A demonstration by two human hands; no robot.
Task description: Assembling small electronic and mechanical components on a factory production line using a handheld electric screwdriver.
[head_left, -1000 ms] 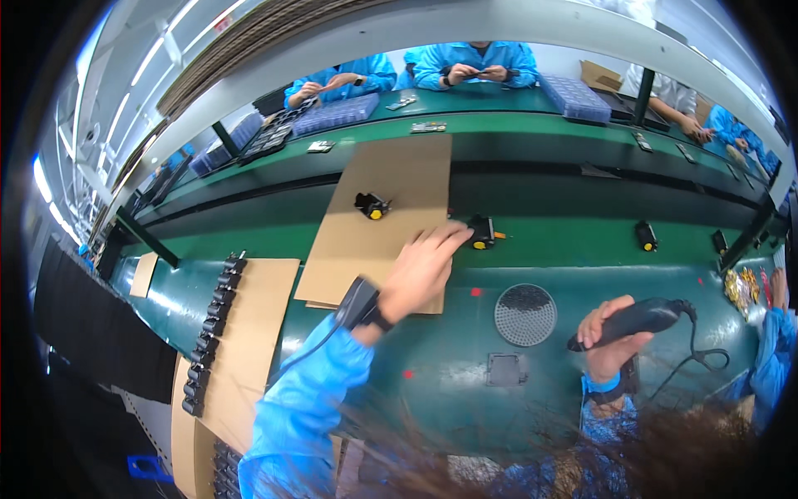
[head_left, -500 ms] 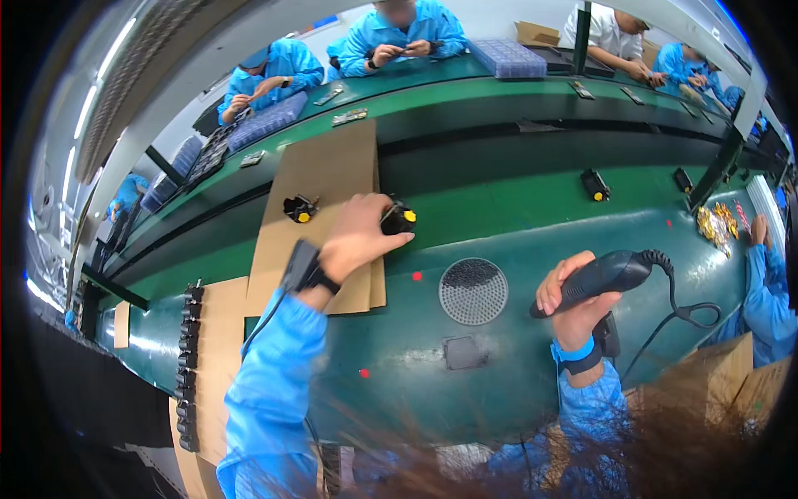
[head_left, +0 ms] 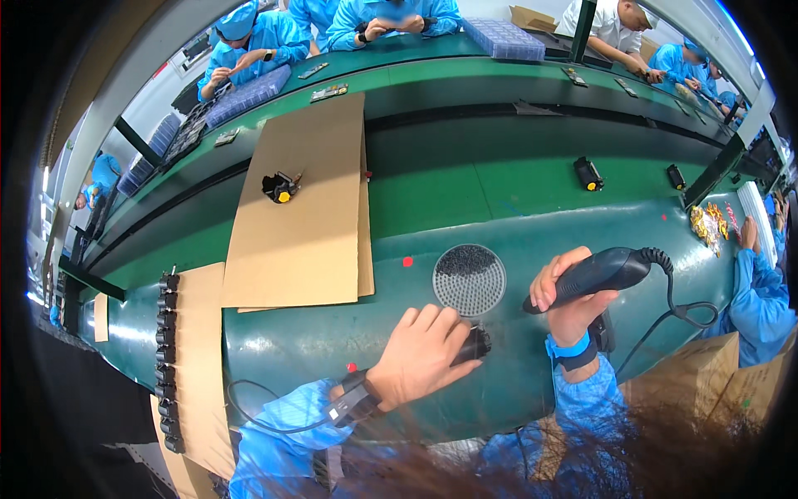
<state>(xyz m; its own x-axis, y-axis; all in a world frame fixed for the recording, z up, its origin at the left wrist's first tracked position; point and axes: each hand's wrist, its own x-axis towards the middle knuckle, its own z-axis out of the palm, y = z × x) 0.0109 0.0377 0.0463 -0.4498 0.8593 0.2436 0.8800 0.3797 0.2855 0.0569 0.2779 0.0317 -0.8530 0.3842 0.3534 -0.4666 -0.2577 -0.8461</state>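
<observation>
Head view: The left grip [head_left: 422,356] is curling nearly closed around a small black box-like unit [head_left: 475,344], fingers above and thumb below, and is hiding much of it. The unit is occupying the lower centre of the frame, just below a round grey perforated tray [head_left: 470,297]; whether it is touching the dark green desk [head_left: 299,349] cannot be told. The right grip [head_left: 575,320], right of centre, is wrapping firmly around a black elongated handheld tool [head_left: 611,271], whose tip is pointing left.

Handling (judged): the unit is probably behaving as light, stiff plastic, with smooth sides tending to slip and an uneven right end calling for care. Holding across the long sides is preferable, keeping pressure off that end.

Differences from half a second earlier: the left grip is no longer standing at the right edge of the flat tan cardboard sheet [head_left: 291,249]; it is now holding the unit lower. The yellow round part is no longer showing. The right grip is keeping its hold.
</observation>
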